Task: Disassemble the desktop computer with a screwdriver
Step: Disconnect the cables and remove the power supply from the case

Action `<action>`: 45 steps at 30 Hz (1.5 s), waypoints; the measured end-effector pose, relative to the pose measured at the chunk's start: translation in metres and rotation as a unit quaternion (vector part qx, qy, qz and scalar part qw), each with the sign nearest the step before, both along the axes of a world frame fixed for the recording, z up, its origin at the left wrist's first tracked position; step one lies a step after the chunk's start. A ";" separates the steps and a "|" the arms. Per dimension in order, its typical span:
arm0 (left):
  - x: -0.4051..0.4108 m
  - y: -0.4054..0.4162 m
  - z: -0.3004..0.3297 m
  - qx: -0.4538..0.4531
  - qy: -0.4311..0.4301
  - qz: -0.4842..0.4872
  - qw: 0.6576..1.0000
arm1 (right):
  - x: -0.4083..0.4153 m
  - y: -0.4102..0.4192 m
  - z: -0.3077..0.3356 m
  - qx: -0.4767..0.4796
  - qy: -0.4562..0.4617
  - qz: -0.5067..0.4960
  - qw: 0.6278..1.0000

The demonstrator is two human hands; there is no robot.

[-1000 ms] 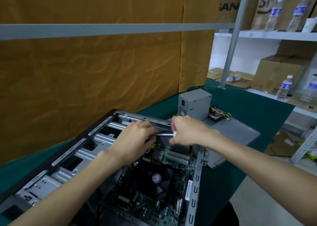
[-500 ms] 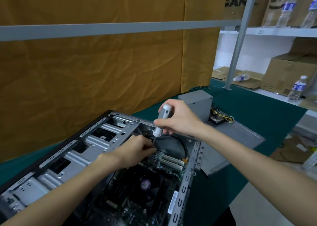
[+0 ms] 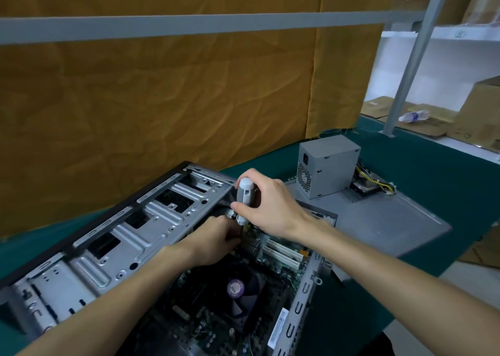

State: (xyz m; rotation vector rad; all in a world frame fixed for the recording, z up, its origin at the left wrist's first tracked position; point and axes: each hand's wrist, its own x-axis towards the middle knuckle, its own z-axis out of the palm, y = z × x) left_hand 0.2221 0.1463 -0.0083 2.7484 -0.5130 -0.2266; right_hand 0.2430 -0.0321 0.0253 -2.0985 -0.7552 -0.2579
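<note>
Open computer case [image 3: 130, 236], motherboard [image 3: 259, 250] inside (fan [image 3: 238, 290] too), right hand [image 3: 267, 207] gripping screwdriver [image 3: 244, 196]

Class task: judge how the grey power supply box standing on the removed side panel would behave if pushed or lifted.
The power supply looks like a rigid metal box, so probably stiff and heavy for its size. Its flat base suggests sliding on the side panel, not rolling. Its trailing cables might drag.

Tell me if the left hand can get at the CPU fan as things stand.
Probably yes. The left hand is already inside the open case, and the fan lies uncovered just below it. It seems to be steadying the screwdriver tip, though.
</note>
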 end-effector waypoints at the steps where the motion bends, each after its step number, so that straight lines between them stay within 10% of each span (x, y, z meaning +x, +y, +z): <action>1: 0.000 0.000 -0.001 0.001 0.003 0.000 1.000 | 0.001 0.000 -0.001 -0.001 0.002 -0.001 1.000; 27: -0.004 -0.002 -0.012 -0.013 -0.025 0.009 1.000 | 0.002 0.005 -0.003 -0.037 0.017 0.000 0.999; 45: -0.005 0.001 -0.022 -0.061 -0.001 0.022 0.998 | 0.009 0.018 0.032 -0.309 -0.023 0.017 0.951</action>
